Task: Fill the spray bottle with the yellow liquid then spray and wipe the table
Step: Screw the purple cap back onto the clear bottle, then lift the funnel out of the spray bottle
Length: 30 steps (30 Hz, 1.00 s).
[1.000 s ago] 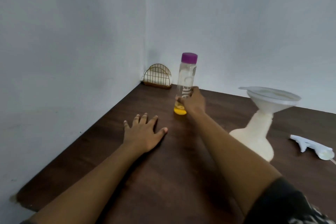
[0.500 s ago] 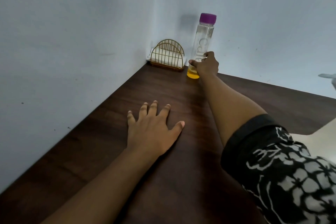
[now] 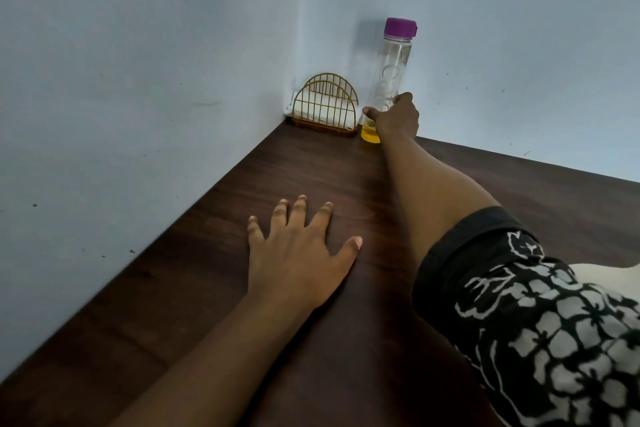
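The dark wood-grain bench (image 3: 311, 166) meets a wall corner. A pale rounded shape (image 3: 609, 282) is mostly hidden behind the patterned sleeve (image 3: 536, 322). The left hand (image 3: 298, 260) lies flat with its fingers spread. Well ahead of it, the right hand (image 3: 394, 118) grips an upright clear bottle (image 3: 391, 69) with a purple cap. A little yellow liquid (image 3: 369, 134) sits in its base. Just left of the right hand stands a gold wire rack (image 3: 325, 104).
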{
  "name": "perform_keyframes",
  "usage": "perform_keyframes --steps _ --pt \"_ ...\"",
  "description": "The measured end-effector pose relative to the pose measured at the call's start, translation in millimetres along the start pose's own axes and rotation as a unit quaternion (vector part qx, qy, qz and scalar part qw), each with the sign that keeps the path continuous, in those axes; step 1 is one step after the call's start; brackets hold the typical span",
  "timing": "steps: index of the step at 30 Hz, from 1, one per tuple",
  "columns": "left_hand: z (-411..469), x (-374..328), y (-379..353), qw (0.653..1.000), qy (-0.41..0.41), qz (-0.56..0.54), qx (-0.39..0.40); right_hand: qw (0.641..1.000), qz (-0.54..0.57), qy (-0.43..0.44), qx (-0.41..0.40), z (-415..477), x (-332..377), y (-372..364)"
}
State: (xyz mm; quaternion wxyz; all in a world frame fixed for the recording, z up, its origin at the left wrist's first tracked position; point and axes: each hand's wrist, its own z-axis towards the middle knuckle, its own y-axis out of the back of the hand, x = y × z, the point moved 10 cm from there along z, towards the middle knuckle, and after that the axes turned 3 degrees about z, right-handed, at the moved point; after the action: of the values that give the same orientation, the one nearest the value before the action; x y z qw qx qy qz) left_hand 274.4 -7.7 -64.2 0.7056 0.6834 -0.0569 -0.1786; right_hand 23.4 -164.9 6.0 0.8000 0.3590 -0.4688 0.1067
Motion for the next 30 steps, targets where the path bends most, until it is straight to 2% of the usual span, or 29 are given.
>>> perform_keyframes --steps 4,10,13,17,22,27,30 --pt "1 0 0 1.0 0.001 0.001 -0.001 1.0 -0.007 -0.019 0.009 1 1 -2" --pt "0 1 2 1.0 0.003 -0.008 -0.007 0.994 -0.035 -0.095 0.049 -25 -10 3" --pt "1 2 3 1.0 0.006 -0.012 -0.001 0.995 -0.052 -0.064 0.047 -51 11 22" --pt "-5 1 10 1.0 0.011 -0.017 0.0 0.997 0.013 0.025 0.068 -115 68 62" --pt "-28 -3 34 0.995 0.002 -0.077 -0.06 0.98 0.088 0.147 0.106 -226 124 163" --pt "-78 -11 43 0.971 0.025 -0.231 -0.05 0.966 0.124 0.176 0.144 -303 108 266" --pt "-123 -31 62 0.956 0.013 -0.279 -0.085 0.967 0.143 0.157 0.139 -315 83 321"
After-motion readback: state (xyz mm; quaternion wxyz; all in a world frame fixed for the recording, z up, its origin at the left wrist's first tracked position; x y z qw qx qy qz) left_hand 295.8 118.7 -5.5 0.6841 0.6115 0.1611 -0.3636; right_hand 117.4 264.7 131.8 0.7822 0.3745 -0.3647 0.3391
